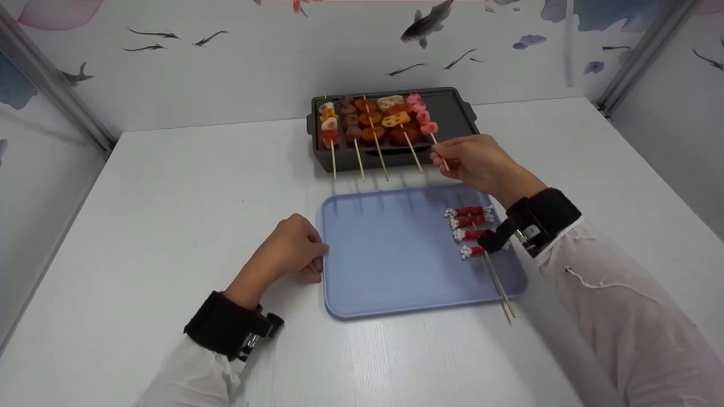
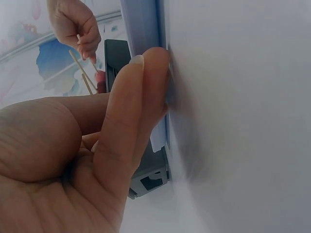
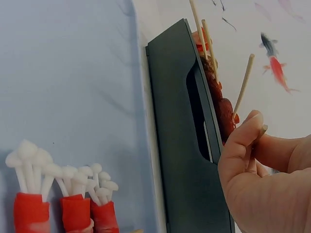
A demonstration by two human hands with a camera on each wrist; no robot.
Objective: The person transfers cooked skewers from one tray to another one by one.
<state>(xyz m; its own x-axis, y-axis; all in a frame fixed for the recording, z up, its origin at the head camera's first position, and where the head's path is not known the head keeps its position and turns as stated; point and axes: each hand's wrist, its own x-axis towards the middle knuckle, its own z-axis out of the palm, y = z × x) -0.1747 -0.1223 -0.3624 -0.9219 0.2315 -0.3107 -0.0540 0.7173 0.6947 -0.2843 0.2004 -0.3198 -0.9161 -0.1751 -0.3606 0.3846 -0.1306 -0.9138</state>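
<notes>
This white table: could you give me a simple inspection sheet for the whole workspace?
Surface: white table, faint wood grain.
Job's things: black grill carrying assorted skewers; blue tray with a red-wrapped mushroom skewer toward its right side.
Clutter: nothing seen.
Grips: left grip holds the tray's left edge; right grip pinches the pink skewer by its stick.
Cables: nothing seen; only a drawstring on the right sleeve.
Surroundings: white walls painted with fish.

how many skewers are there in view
6: four skewers side by side on the grill, a pink one in the right hand, and one red skewer on the blue tray.
</notes>
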